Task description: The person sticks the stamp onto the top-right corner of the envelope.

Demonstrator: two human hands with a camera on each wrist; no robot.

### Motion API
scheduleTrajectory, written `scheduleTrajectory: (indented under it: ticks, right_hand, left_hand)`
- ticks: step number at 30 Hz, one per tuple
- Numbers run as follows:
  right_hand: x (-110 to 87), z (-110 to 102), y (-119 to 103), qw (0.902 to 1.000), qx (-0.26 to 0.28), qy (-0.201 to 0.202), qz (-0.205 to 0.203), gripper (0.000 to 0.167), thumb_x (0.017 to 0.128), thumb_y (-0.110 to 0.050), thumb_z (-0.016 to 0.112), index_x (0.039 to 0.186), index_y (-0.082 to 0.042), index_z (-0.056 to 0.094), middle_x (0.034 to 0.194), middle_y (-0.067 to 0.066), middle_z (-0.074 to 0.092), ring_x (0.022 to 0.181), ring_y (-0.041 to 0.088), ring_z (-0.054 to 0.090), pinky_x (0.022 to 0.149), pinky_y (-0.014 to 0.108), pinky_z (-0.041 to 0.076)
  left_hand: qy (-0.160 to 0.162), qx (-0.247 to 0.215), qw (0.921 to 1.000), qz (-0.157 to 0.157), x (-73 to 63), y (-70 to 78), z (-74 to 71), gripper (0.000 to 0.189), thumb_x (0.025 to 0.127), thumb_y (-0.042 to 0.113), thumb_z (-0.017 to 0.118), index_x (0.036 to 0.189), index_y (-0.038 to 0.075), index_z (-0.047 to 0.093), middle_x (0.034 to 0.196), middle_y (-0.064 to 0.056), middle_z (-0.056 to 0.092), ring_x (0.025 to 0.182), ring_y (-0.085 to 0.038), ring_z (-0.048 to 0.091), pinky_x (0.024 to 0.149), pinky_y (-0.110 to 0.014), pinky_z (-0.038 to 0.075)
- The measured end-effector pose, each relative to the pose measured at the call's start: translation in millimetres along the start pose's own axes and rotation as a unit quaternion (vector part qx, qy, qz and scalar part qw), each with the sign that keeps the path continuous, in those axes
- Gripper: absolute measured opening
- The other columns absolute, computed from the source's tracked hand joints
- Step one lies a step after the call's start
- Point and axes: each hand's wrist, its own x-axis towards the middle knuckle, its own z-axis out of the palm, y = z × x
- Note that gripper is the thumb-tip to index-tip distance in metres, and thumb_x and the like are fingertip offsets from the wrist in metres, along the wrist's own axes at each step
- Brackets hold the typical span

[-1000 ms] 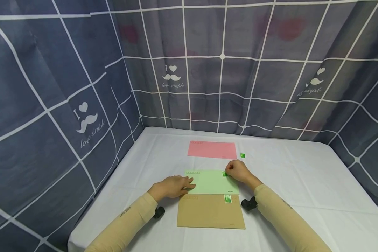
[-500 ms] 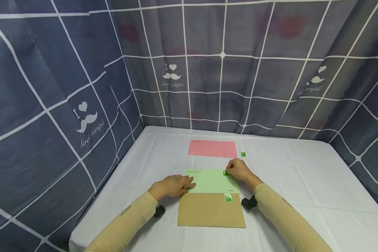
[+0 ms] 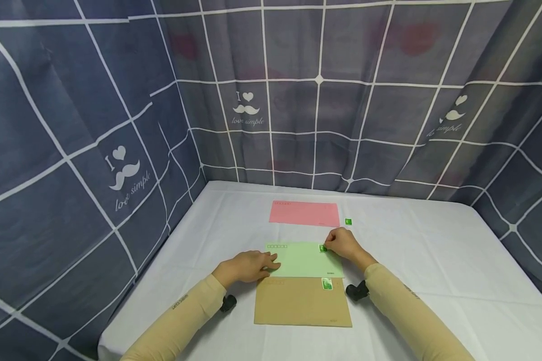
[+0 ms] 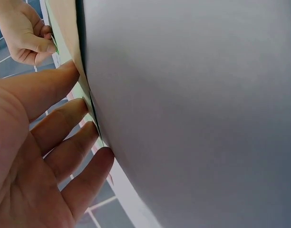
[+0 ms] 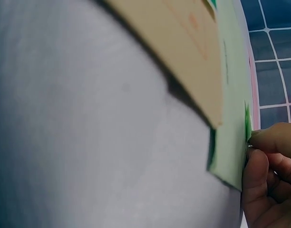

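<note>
A green envelope lies flat on the white tabletop, its long axis running left to right, directly in front of the person. The left hand rests on the envelope's near left end with fingers straight and spread, pressing the paper down; the left wrist view shows those fingers lying along the envelope's edge. The right hand is at the far right corner, its fingertips curled and pinching a small green stamp against that corner; the right wrist view shows the stamp at the envelope's edge just under the bent fingers. So the stamp lies at the right end of the long axis, touching the right hand and well apart from the left.

A brown envelope, nearer the person, is overlapped along its far edge by the green one and carries its own stamp in its far right corner. A pink envelope lies farther away, with a loose stamp just beside its right end.
</note>
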Motion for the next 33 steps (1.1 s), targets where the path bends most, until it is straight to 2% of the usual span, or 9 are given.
scheduleTrajectory:
  ticks: [12, 24, 33]
  right_hand:
    - [-2.5, 0.1, 0.3, 1.0, 0.008, -0.003, -0.004, 0.014, 0.085, -0.004, 0.068, 0.071, -0.005, 0.068, 0.063, 0.001, 0.062, 0.055, 0.012, 0.052, 0.051, 0.023, 0.043]
    - [-2.2, -1.9, -3.4, 0.9999, 0.012, 0.003, 0.007, 0.013, 0.085, -0.004, 0.07, 0.073, -0.004, 0.067, 0.066, 0.003, 0.063, 0.057, 0.012, 0.053, 0.052, 0.023, 0.044]
    - [-5.5, -3.0, -3.0, 0.9996, 0.026, -0.002, 0.009, 0.012, 0.086, -0.005, 0.07, 0.074, -0.004, 0.068, 0.064, 0.002, 0.062, 0.057, 0.012, 0.053, 0.053, 0.024, 0.044]
  left_hand:
    - [0.002, 0.01, 0.9999, 0.004, 2.4, -2.1, 4.7, 0.042, 0.098, 0.021, 0.065, 0.14, 0.026, 0.06, 0.154, -0.002, 0.048, 0.143, -0.022, 0.046, 0.115, -0.04, 0.043]
    - [0.002, 0.01, 0.9999, 0.003, 1.9, -2.3, 1.9, 0.042, 0.099, 0.021, 0.064, 0.14, 0.026, 0.06, 0.155, -0.002, 0.047, 0.143, -0.021, 0.046, 0.115, -0.04, 0.043]
    - [0.005, 0.004, 1.0, 0.006, 0.5, -0.2, 1.7, 0.042, 0.099, 0.021, 0.064, 0.14, 0.025, 0.06, 0.155, -0.004, 0.047, 0.142, -0.026, 0.048, 0.114, -0.043, 0.043]
